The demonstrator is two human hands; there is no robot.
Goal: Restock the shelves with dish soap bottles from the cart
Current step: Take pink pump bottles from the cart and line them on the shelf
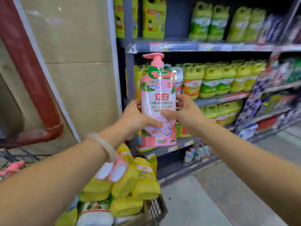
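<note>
Shop aisle: stocked shelves point(203, 47), cart point(156, 207)

Gleaming glossily under tight clear plastic film, with bright streaks of glare down the front: the pink pump bottle point(158, 101), smooth plastic, its pump head duller than the wrap. Shining softly in shrink-wrap: the yellow-green jugs point(218, 79) on the painted metal shelves point(203, 46), and the yellow packs point(127, 185) in the dark wire-mesh cart point(156, 209). Looking smooth and semi-glossy: the red painted pipe point(32, 62), against a matt beige wall point(78, 54), above a matt grey floor point(228, 193), beside a polished, stone-like pale bangle point(104, 147).
</note>
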